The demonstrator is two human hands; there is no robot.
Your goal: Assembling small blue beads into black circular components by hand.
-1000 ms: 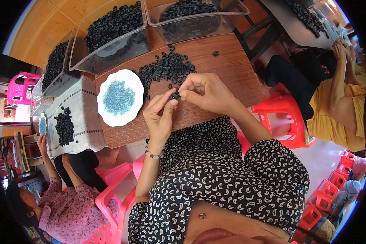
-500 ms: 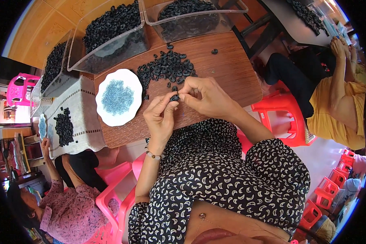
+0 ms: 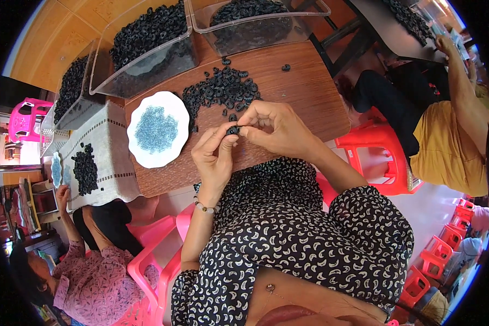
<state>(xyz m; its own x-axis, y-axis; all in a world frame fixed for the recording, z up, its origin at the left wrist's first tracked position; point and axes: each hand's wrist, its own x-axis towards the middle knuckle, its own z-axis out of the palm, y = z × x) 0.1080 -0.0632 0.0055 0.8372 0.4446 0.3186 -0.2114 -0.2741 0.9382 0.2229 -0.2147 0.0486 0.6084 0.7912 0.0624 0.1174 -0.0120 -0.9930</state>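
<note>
My left hand pinches a small black ring-like part between thumb and forefinger, just above the table's near side. The fingertips of my right hand are pressed together at the right side of this part; whatever they grip is too small to make out. Another black piece lies just beyond my fingertips. Farther off is a loose pile of similar black parts. To the left stands a white scalloped plate with small translucent bluish pieces heaped on it.
Transparent bins of black parts line the far side of the brown table. One stray part lies at the right. A person in pink sits at the left, another in yellow by a red stool.
My hands stay nearly in place, still pinched together at the black part. At the right, the arm of the person in yellow has reached farther up and away.
</note>
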